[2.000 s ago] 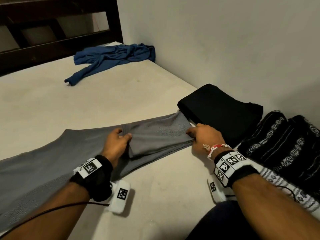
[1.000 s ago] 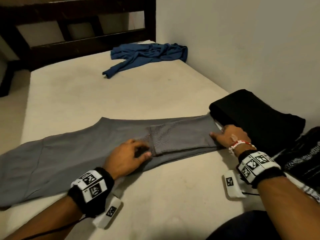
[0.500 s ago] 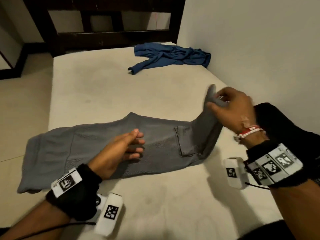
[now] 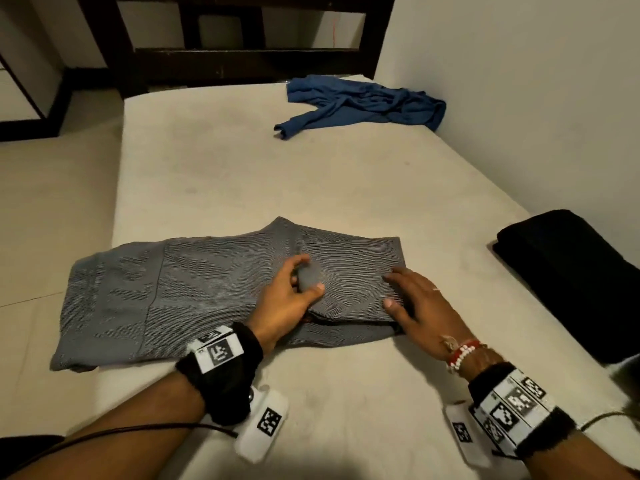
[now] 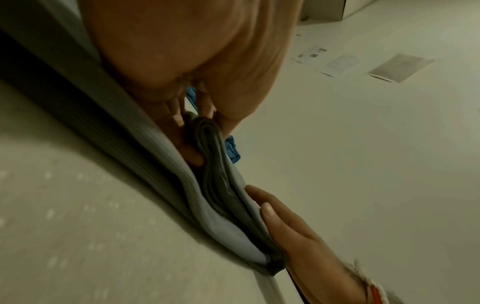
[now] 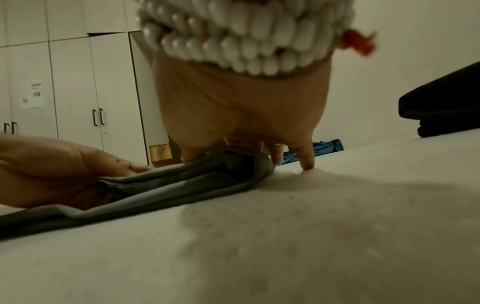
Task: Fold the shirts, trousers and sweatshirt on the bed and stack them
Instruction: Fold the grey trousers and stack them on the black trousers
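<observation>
Grey trousers (image 4: 214, 292) lie folded over on the pale bed (image 4: 277, 178), in front of me. My left hand (image 4: 304, 278) pinches a small fold of the top layer near the middle; the left wrist view shows its fingers (image 5: 182, 121) curled round the grey fabric (image 5: 215, 170). My right hand (image 4: 401, 289) lies flat on the right part of the fold, fingers spread. In the right wrist view its fingers (image 6: 306, 158) press down at the folded edge (image 6: 228, 164). A crumpled blue shirt (image 4: 363, 102) lies at the far end. A folded black garment (image 4: 571, 278) sits to the right.
A dark wooden bed frame (image 4: 242, 64) stands at the far end and a white wall (image 4: 519, 98) runs along the right side. The bed's left edge drops to the floor (image 4: 52, 209). White wardrobe doors (image 6: 78, 92) stand beyond the bed.
My right hand has carried the raised trouser end over to the left and laid it down, then flattened on the fold. My left hand now pinches the top layer.
</observation>
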